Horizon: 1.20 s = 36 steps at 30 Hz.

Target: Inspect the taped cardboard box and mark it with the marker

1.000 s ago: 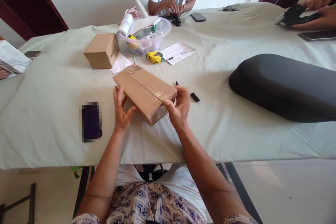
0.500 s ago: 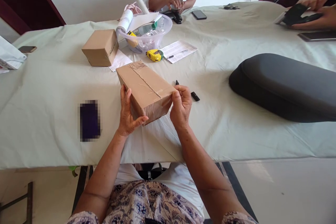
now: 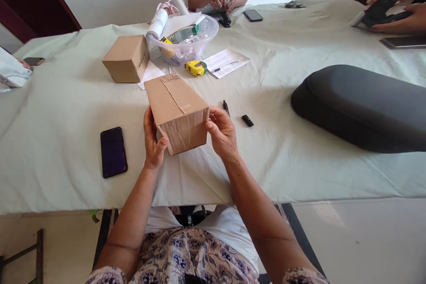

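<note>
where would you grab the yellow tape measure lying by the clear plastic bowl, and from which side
Take the yellow tape measure across its two flat side faces, coming down from above. It lies low on the pale cloth-covered table, with the clear plastic bowl close behind and a printed paper sheet at its right, so the top is probably the freest approach.

One head-worn camera looks forward and down (close in) over the table.

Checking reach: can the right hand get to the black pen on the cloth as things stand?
Probably yes. The pen lies just beyond the right hand with bare cloth between, but that hand and the left hand both grip the taped box, so it must let go first.
</note>
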Motion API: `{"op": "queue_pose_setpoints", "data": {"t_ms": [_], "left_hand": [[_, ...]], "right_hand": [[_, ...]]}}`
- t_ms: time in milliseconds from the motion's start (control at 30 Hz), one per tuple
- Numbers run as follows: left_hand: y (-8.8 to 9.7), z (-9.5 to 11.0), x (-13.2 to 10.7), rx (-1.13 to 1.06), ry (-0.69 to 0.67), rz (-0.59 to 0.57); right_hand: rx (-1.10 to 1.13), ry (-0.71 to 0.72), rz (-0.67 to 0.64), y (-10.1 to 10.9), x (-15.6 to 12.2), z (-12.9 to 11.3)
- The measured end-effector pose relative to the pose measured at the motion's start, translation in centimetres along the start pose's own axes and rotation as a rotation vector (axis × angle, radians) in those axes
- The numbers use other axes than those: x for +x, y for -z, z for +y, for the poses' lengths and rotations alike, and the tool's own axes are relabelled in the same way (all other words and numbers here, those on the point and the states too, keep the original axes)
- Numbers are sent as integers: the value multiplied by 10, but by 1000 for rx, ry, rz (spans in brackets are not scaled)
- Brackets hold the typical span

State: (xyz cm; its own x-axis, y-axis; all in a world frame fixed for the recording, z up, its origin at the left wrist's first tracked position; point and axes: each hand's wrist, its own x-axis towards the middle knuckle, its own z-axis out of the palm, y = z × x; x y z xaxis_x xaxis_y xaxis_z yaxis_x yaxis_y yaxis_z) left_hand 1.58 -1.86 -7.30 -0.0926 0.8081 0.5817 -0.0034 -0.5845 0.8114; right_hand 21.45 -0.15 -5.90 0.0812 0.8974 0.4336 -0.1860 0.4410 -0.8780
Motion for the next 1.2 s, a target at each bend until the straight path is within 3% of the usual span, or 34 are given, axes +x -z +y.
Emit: {"op": "queue_pose_setpoints", "data": {"t_ms": [200,467,633,800,1200], "left_hand": [[0,-3,1,-82,107,72],[1,-3,-2,-20,120,-1],[3,-5,-5,138,26,-40],[3,-4,-7,168,19,-70],[8,-1,-7,210,-22,-20]], "right_hand": [[8,-29,-85,1,-3,2],[-32,17,-106,-1,-4,0],[-71,-13,4,1,-3,3],[-86,20,90,7,-3,5],[-210,91,-170,11,-6,-7]]}}
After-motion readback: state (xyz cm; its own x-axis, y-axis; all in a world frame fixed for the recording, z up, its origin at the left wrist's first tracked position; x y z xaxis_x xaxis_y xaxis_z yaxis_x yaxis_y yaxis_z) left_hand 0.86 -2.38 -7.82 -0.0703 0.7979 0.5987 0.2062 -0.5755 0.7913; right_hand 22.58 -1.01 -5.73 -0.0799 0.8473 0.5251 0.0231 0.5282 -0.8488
